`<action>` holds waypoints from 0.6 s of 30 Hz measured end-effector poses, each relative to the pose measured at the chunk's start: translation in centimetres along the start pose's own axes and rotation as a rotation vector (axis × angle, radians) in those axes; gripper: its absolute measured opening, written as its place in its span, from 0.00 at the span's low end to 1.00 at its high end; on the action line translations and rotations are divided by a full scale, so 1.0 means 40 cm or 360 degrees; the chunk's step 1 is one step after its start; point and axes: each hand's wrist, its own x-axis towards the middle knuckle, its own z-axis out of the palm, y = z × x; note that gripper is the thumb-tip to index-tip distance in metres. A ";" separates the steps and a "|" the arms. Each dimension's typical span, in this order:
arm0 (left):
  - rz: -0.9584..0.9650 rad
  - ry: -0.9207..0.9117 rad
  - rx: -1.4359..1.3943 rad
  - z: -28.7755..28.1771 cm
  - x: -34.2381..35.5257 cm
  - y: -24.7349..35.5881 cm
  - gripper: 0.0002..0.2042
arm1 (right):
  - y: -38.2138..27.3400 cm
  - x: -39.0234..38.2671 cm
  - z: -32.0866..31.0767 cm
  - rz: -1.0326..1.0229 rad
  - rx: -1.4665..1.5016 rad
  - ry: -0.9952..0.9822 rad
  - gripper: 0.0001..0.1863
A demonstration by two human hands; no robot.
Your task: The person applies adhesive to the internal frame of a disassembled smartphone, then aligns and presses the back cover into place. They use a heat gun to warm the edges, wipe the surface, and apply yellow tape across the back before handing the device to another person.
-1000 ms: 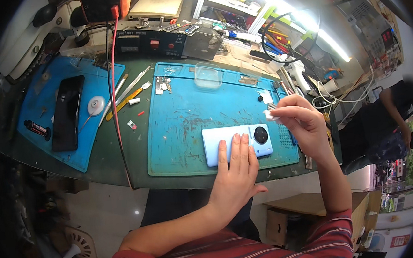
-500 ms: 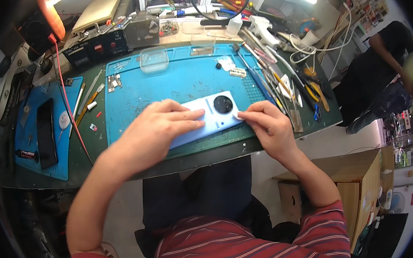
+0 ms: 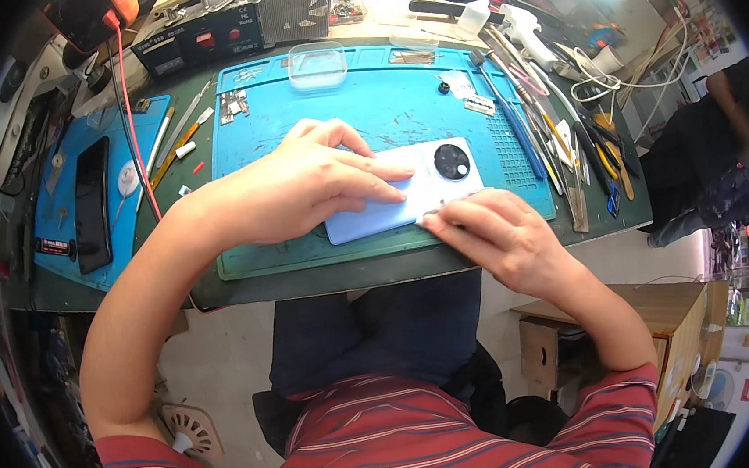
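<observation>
A light blue phone (image 3: 365, 222) lies back up on the blue work mat (image 3: 286, 122), its round black camera (image 3: 451, 162) at the right end. My left hand (image 3: 313, 182) rests on the phone's back from the left, fingers stretched out flat. At the phone's near long edge, my right hand (image 3: 498, 233) has thumb and fingers pinched together. A small white piece (image 3: 420, 220) shows at those fingertips, against the edge; its kind is too small to tell.
A clear plastic box (image 3: 317, 66) and a razor blade (image 3: 480, 105) lie on the mat. Tweezers, pliers (image 3: 598, 150) and other hand tools line the right side. At left lies a black phone (image 3: 94, 203) on a smaller mat. A person (image 3: 703, 155) stands beyond the right side.
My right hand has shifted from the phone's right end, beside the camera, to its near long edge. My left hand stays on the phone's back. The whole view has shifted.
</observation>
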 end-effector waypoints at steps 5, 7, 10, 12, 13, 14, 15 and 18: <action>-0.0014 0.0007 0.0019 0.006 -0.007 -0.005 0.22 | -0.035 0.082 0.030 -0.0197 -0.0014 -0.0011 0.21; -0.0003 0.0009 0.0043 0.004 -0.006 -0.004 0.22 | -0.054 0.112 0.055 -0.0245 -0.0018 0.0035 0.19; 0.0026 0.0024 0.0122 0.005 -0.001 -0.003 0.22 | -0.084 0.153 0.076 -0.0291 -0.0035 0.0080 0.18; -0.0018 -0.0012 0.0144 -0.001 -0.001 0.008 0.22 | -0.100 0.161 0.085 -0.0234 -0.0019 0.0072 0.17; -0.0010 -0.0022 0.0153 -0.002 0.005 0.013 0.23 | -0.102 0.154 0.078 -0.0191 -0.0035 0.0055 0.17; -0.0024 0.0000 0.0172 -0.006 0.000 0.021 0.21 | -0.099 0.150 0.070 -0.0196 -0.0105 0.0064 0.19; -0.0020 -0.0001 0.0177 -0.008 -0.001 0.022 0.21 | -0.082 0.130 0.063 -0.0126 -0.0133 0.0062 0.19; -0.0020 0.0001 0.0174 -0.011 -0.003 0.031 0.20 | -0.029 0.034 0.015 0.0081 -0.0161 0.0032 0.23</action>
